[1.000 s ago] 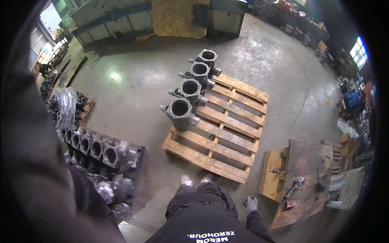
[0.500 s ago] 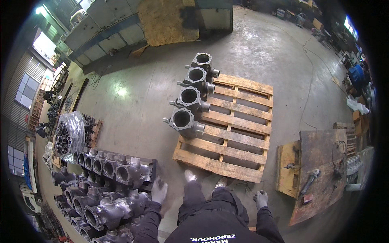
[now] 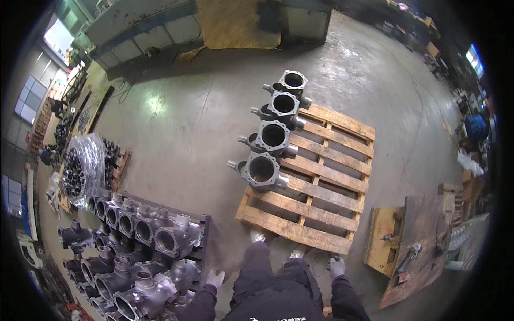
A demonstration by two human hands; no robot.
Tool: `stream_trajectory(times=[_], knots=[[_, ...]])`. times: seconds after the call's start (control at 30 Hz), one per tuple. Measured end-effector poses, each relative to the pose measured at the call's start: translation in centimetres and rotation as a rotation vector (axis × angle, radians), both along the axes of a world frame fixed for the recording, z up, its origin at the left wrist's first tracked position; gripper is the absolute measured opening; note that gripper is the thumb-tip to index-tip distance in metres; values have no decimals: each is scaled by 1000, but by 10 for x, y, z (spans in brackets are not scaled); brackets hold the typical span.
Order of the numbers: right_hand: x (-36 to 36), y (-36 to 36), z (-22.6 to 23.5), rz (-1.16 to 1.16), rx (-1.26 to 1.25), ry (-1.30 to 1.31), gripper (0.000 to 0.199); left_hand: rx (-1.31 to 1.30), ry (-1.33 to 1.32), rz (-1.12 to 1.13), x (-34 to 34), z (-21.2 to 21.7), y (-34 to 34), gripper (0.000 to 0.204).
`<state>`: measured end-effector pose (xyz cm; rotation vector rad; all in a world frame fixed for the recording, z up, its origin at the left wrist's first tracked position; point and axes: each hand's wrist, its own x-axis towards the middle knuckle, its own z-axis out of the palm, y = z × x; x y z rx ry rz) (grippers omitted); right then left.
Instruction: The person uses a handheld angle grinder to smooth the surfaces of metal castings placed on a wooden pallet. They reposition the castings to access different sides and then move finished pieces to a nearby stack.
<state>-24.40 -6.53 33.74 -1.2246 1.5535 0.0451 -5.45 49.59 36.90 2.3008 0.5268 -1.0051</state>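
Note:
My left hand [image 3: 215, 278], in a light grey glove, hangs beside the stacked metal valve bodies [image 3: 143, 294] at the lower left; its fingers are loosely bent, with nothing visible in them. At my right side my gloved right hand [image 3: 336, 266] hangs near the front edge of a wooden pallet [image 3: 300, 229]. Its fingers are slightly curled and hold nothing I can see. Several dark valve bodies [image 3: 262, 170] with round bores and flanged rims stand in a row along the pallet's left side. Neither hand touches them.
At right, a worn board [image 3: 423, 241] carries a grinder-like power tool [image 3: 411, 254] beside a yellow wooden box [image 3: 384, 235]. Plastic-wrapped parts [image 3: 88, 166] stand at left. A long grey-green machine base [image 3: 160, 40] runs along the back. My shoes [image 3: 258, 235] are close to the pallet.
The view has shifted, so the pallet and its valve bodies sit further right and slightly lower. My left hand has lowered beside the stack; my right hand still hangs at my side.

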Motion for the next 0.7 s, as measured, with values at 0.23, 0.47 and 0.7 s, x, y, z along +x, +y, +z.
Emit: stream_trajectory(times=[0.23,0.47,0.7], knots=[[224,56,-23,661,-203,-30,41,14,-57,-283,222,9,-82,81],[441,79,-51,737,-347,-205,69,-126,-162,-317,389,-35,-186,89],[556,56,-97,628,-492,-98,95,-300,-206,-222,468,-90,-276,95]])
